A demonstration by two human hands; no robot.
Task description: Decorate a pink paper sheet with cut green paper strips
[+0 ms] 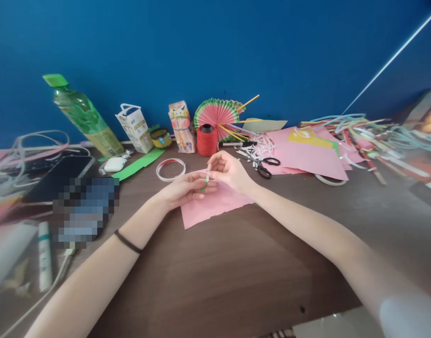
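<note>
From the wearer's head we look forward and down, close over the counter [215, 272], facing the blue wall [215, 47].

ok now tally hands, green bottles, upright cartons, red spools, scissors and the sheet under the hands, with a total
Left hand and right hand: 2
Pink sheet under them: 1
Green bottle: 1
White carton and pink carton: 2
Red spool: 1
Scissors: 1
Total: 8
</note>
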